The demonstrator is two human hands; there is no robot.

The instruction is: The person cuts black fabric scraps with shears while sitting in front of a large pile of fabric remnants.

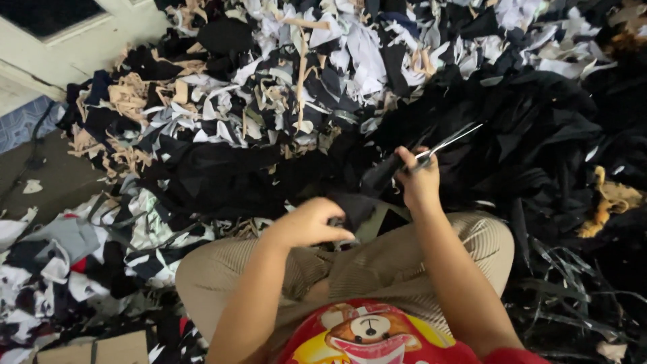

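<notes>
Two hands busy: my left hand (pixel 311 222) pinches a black cloth (pixel 357 205) over my lap, right hand (pixel 419 180) closed around scissors (pixel 441 145). Blades sit near the fingers; slack cloth could bunch, risking a nick.

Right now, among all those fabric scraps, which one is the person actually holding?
The black piece of cloth stretched between the left hand and the scissors in the right hand. Every other scrap lies loose in the heap.
</notes>
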